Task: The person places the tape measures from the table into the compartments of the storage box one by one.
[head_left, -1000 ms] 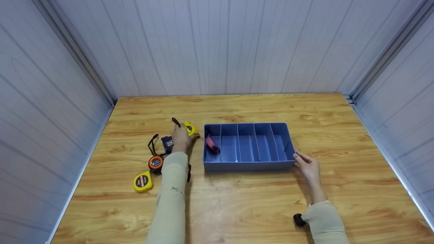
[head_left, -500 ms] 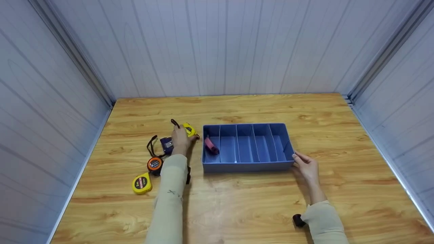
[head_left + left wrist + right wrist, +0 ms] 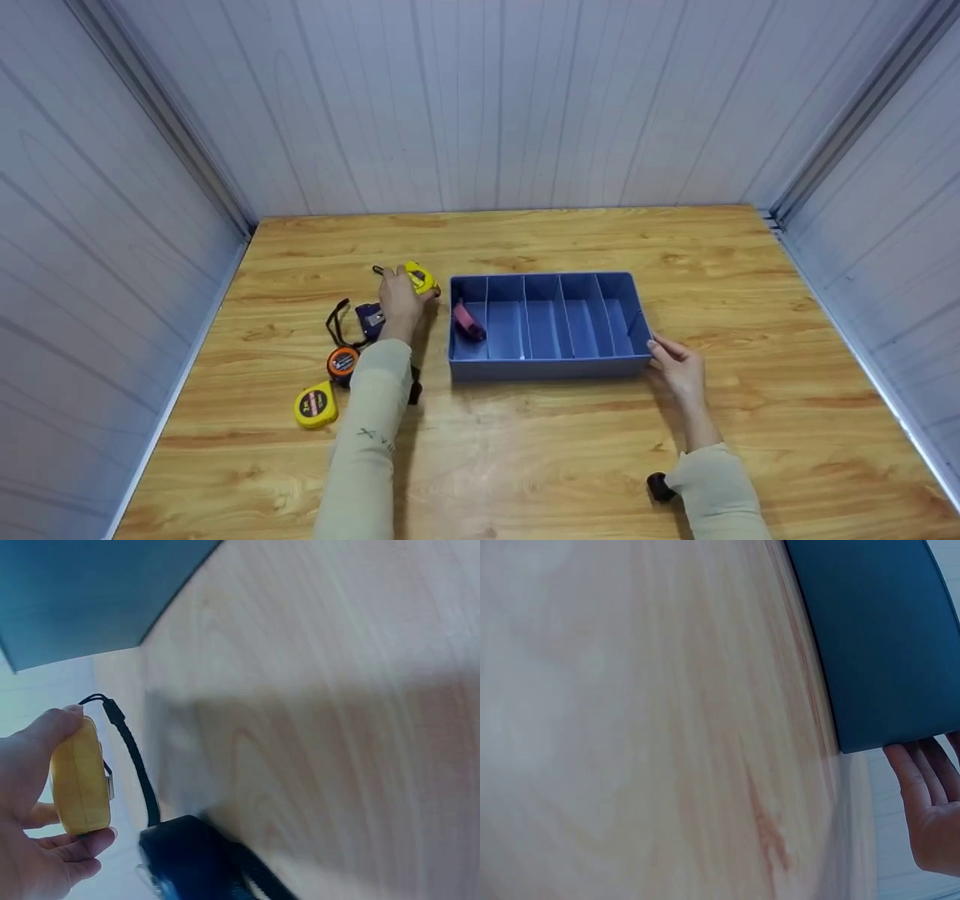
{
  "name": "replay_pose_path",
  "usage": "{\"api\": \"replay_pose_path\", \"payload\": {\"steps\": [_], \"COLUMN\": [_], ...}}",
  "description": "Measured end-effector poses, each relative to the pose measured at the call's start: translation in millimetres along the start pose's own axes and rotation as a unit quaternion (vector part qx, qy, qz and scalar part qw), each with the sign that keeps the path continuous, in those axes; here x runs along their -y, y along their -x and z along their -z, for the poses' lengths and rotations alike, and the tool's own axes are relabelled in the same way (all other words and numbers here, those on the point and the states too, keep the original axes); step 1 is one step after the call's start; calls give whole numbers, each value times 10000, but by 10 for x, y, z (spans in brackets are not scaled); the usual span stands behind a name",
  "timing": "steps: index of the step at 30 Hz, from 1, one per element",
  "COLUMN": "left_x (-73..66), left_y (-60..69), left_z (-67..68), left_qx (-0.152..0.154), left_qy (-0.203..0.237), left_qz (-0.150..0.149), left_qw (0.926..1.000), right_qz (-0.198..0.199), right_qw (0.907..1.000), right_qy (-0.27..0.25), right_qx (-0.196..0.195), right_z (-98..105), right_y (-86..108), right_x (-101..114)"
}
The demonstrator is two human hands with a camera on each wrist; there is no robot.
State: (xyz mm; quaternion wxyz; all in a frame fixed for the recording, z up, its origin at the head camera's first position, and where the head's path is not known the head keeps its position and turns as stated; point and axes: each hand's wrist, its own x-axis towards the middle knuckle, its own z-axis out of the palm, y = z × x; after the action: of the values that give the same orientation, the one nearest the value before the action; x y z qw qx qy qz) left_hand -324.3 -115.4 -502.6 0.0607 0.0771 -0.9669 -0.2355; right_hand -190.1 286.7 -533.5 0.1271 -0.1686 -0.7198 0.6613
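My left hand [image 3: 401,304] grips a yellow tape measure [image 3: 421,279] just left of the box. In the left wrist view, thumb and fingers hold this tape measure [image 3: 81,778] by its ends, its black strap hanging down. The blue box [image 3: 551,370] has five side-by-side compartments; a pink-red tape measure [image 3: 469,322] leans in the leftmost one. My right hand [image 3: 681,375] touches the box's right end near the front corner. In the right wrist view, fairly straight fingers of the right hand [image 3: 934,802] rest against the box's end wall [image 3: 885,652].
Left of the box lie a dark blue tape measure [image 3: 370,319] with a black strap, an orange-and-black tape measure [image 3: 343,363] and another yellow tape measure [image 3: 316,406]. Pale panels [image 3: 480,105] wall the wooden table [image 3: 525,457] at back and sides.
My left hand has moved slightly away from me and up with the yellow tape measure, which has turned a little. The right hand and box stay in place.
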Motion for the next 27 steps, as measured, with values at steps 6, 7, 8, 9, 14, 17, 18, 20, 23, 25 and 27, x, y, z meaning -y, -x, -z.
{"api": "replay_pose_path", "payload": {"steps": [6,7,8,9,14,17,18,20,23,25,27], "left_x": [-38,-45,-53,-62,-102,-118,-122,-133,-154,-172,-193], "left_y": [31,37,45,52,95,117,123,138,169,197,229], "left_z": [89,106,124,142,227,271,284,310,343,363,382], "left_qx": [-29,-41,-60,-88,-247,-301,-309,-306,-263,-245,-245], "left_qy": [166,184,209,241,412,496,507,545,586,687,725], "left_qz": [19,7,-5,-23,-223,-274,-265,-240,-206,-228,-283], "left_qw": [9999,9998,9998,9997,9986,9979,9979,9978,9977,9971,9967], "right_qz": [238,219,197,166,197,269,231,239,328,246,153], "right_qw": [9997,9997,9997,9997,9987,9989,9992,9992,9980,9981,9991], "right_qy": [-40,-93,-131,-172,-425,-385,-338,-319,-518,-511,-328], "right_qx": [6,2,32,62,215,68,-26,-67,160,230,229], "right_z": [-10,-7,-1,4,40,32,28,31,49,42,25], "right_y": [-9,-15,-23,-31,-78,-130,-160,-196,-180,-109,-47], "right_x": [-25,-42,-61,-79,-178,-264,-307,-354,-318,-196,-78]}}
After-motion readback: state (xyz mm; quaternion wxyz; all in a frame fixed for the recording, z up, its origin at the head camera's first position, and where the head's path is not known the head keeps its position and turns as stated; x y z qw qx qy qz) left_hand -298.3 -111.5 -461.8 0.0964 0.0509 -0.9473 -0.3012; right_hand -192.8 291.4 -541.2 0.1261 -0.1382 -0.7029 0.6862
